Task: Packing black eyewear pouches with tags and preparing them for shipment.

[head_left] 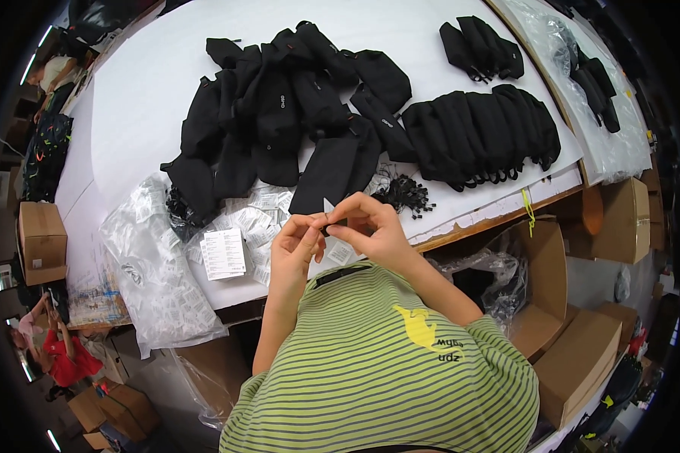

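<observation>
My left hand (293, 245) and my right hand (370, 226) meet in front of my chest, just over the table's near edge. Their fingertips pinch a small white tag (329, 208) with a thin black string between them. A flat black pouch (326, 172) lies right beyond the hands. Behind it is a loose heap of black pouches (279, 106). A bundle of black strings (405, 192) lies just right of the hands. Small white packets (253, 215) and a white printed card (224, 253) lie left of my left hand.
A neat row of black pouches (480, 132) lies on the white table (151, 83) at the right, with a smaller group (482, 47) behind. Clear plastic bags (155, 275) hang over the near left edge. Open cardboard boxes (544, 279) stand at my right. People are at the far left.
</observation>
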A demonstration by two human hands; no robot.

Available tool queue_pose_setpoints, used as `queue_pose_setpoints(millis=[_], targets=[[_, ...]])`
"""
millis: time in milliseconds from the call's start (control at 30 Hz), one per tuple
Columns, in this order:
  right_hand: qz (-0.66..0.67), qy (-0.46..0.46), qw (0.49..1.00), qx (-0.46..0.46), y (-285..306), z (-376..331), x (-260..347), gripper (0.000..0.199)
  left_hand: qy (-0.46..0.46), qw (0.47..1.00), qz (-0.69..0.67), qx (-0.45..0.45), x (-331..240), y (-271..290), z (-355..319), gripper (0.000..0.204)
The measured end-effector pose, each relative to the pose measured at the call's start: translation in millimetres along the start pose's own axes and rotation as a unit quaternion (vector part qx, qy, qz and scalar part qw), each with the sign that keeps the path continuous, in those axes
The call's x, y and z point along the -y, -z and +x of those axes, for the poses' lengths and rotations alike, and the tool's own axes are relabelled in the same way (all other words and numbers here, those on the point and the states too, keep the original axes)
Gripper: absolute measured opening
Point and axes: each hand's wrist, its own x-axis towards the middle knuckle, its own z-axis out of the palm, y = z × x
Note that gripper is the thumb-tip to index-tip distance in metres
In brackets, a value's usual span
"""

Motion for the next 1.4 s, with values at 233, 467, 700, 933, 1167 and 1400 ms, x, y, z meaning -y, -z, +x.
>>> queue_pose_setpoints(millis=[233, 467, 700, 933, 1167, 1400], targets=[[-0.096, 0.118, 0.983, -0.105, -8, 3, -11, 0.014, 0.037, 0.991, -0.130, 0.019, 11, 5, 1, 0.014], [-0.245, 0.195, 0.943, -0.117, 3, 6, -20, 0.015, 0.047, 0.990, -0.134, 0.017, 8, 4, 2, 0.013], [-0.251, 0.224, 0.935, -0.112, 4, 7, -26, 0.016, 0.030, 0.994, -0.109, -0.006, 7, 0, 0, 0.013], [0.177, -0.037, 0.978, -0.104, -8, 3, -17, 0.013, -0.093, 0.992, 0.068, -0.057, 11, -19, 6, 0.013], [0.139, -0.088, 0.981, -0.099, -9, 2, -11, 0.016, -0.117, 0.980, 0.114, -0.109, 13, -20, 4, 0.015], [0.146, -0.084, 0.980, -0.104, -10, 1, -13, 0.017, -0.127, 0.977, 0.102, -0.137, 12, -22, 2, 0.015]])
